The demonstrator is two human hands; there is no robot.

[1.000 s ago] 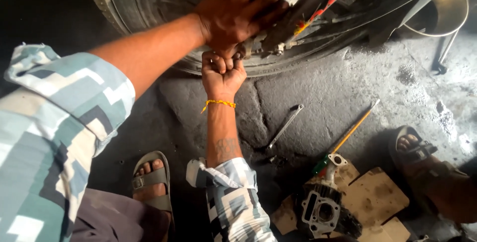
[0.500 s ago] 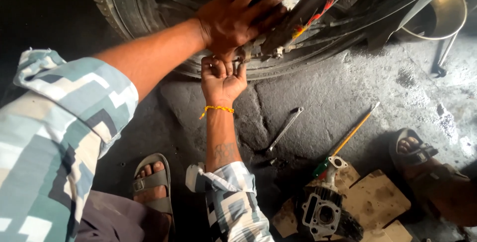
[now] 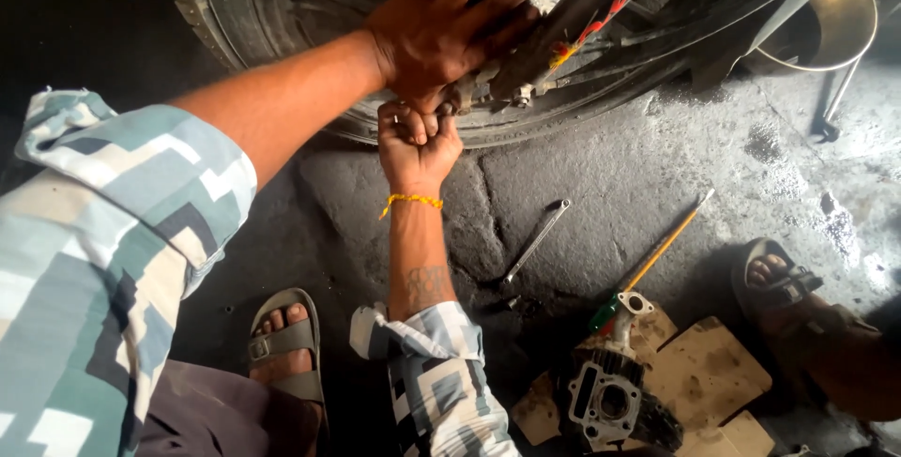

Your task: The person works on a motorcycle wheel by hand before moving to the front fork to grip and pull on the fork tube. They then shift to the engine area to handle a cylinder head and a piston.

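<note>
1. Overhead, the motorcycle wheel [image 3: 235, 16] fills the top of the view, its treaded tyre and dark rim arching just above both hands.
2. The concrete floor [image 3: 657, 175], grey, cracked and oil-stained, spreads below the grip.
3. The left hand [image 3: 450, 25] lies flat, fingers spread, pressed against the wheel hub and the greasy metal hub fitting [image 3: 497, 91] just right of its thumb; it wraps nothing, only bears on it.
4. The right hand [image 3: 418, 143] sits directly under the left, touching it, curled into a tight fist around something small at the fitting; what it clasps is hidden by the fingers. A yellow thread bracelet [image 3: 410, 201] rings its wrist.
5. A dark frame tube [image 3: 572, 16] with red wiring runs up and right from the fitting, beside the left fingertips.
6. An engine cylinder block [image 3: 605, 401] rests on cardboard pieces [image 3: 704, 373], well below and right of the fist.
7. Someone else's sandalled foot [image 3: 779, 279] stands far right of the grip; the person's own sandalled foot [image 3: 286, 340] is below-left of the forearm.
8. A metal bowl [image 3: 835, 25] sits at the upper right, well apart.
9. A spanner [image 3: 537, 239] lies on the floor below-right of the fist, near it.
10. A yellow-shafted screwdriver [image 3: 657, 255] with a green-and-red handle lies farther right, beyond the spanner.
</note>
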